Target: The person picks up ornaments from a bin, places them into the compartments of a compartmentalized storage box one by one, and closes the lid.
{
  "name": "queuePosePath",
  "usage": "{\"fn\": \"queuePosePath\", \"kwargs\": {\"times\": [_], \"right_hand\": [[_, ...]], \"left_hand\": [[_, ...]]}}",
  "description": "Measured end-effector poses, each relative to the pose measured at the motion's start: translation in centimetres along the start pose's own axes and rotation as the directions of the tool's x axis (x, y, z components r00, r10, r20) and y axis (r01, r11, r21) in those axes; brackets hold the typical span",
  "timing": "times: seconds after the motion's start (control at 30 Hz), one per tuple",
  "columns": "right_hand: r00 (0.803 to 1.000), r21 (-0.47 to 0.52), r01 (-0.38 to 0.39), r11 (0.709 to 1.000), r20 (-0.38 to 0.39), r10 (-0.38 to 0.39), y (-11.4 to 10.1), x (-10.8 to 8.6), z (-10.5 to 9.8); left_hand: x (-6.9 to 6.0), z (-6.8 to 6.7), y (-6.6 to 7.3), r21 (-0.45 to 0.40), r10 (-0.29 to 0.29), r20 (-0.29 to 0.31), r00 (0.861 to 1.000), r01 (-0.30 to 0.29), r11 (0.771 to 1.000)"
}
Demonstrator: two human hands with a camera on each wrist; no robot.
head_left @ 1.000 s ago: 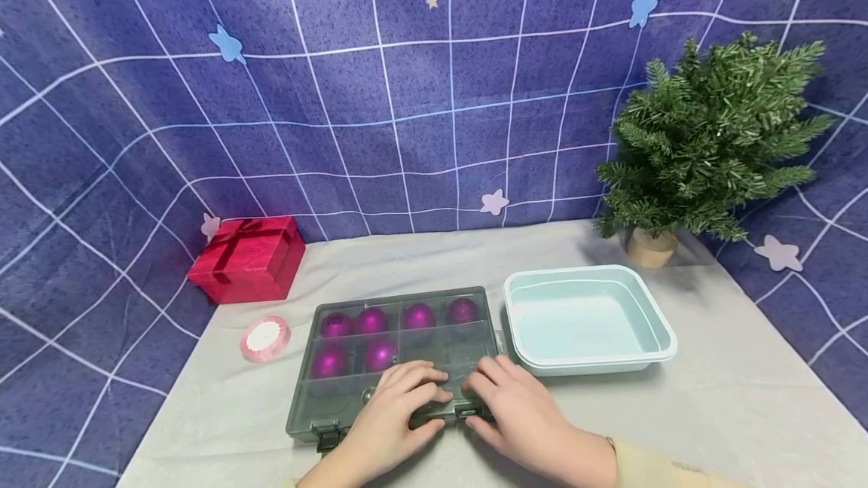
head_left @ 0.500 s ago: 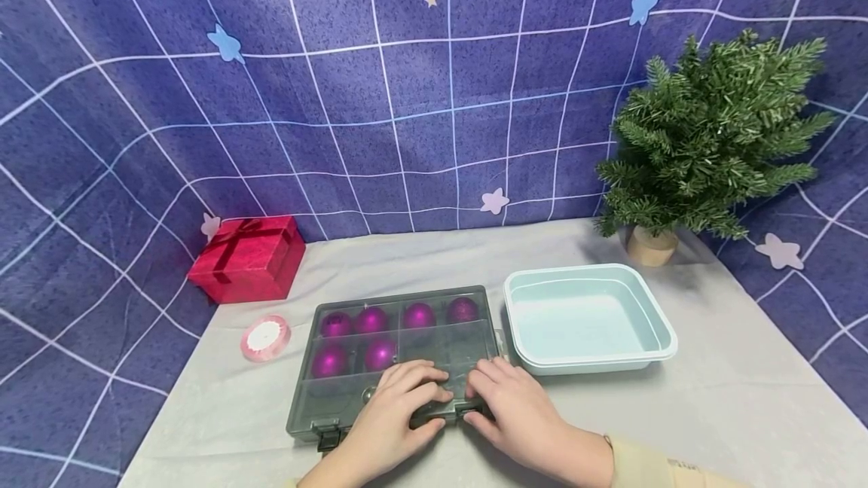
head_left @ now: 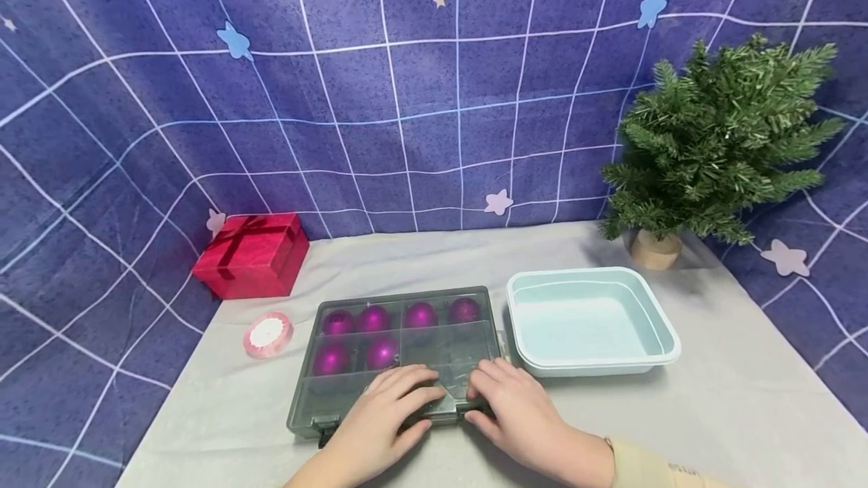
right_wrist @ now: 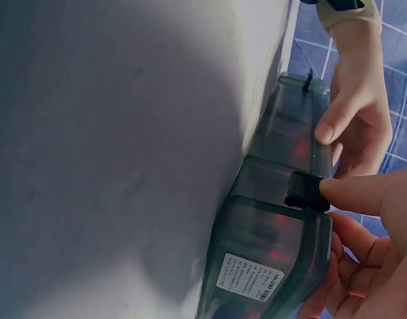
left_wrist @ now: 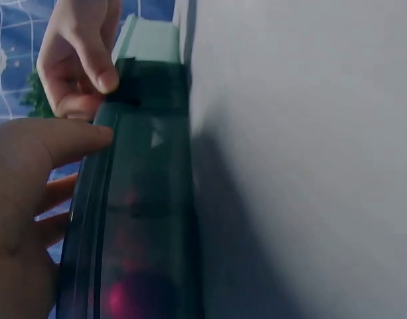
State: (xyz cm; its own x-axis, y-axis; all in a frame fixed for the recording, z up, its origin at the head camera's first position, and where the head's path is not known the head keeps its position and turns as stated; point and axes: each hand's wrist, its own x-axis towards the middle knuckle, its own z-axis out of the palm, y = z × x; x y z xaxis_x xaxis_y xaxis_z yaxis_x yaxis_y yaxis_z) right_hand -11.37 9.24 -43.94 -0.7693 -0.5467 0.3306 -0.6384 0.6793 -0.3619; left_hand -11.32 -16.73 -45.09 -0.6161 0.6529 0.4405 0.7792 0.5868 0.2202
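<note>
A grey see-through compartment box lies with its lid down on the table. Several shiny purple balls show through the lid in its back and middle compartments. My left hand rests on the lid near the front edge, fingers relaxed and thumb at the rim. To its right, my right hand has curled fingers on the lid. Its thumb is on a black latch, as the right wrist view shows. Another latch at front left is mostly hidden by my left hand.
Right of the box stands a pale blue tray, with a small artificial tree behind it. At left are a pink ribbon roll and a red gift box. A purple gridded cloth hangs behind the table.
My left hand has slid a little left along the front edge and now covers more of the left latch. My right hand stays at its latch. The head view has shifted slightly.
</note>
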Motion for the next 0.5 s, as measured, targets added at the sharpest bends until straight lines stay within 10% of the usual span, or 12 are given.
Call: {"fn": "queuePosePath", "kwargs": {"times": [0.23,0.5], "right_hand": [[0.998,-0.026,0.025,0.999,-0.054,-0.027,0.0,-0.1,0.2],[0.998,-0.062,0.049,0.997,-0.031,-0.051,-0.3,0.3,-0.2]], "left_hand": [[-5.5,-3.4,-2.7,0.245,-0.024,-0.102,0.995,0.048,0.968],[-10.0,-6.0,-5.1,0.245,-0.066,-0.2,0.978,0.115,0.963]]}}
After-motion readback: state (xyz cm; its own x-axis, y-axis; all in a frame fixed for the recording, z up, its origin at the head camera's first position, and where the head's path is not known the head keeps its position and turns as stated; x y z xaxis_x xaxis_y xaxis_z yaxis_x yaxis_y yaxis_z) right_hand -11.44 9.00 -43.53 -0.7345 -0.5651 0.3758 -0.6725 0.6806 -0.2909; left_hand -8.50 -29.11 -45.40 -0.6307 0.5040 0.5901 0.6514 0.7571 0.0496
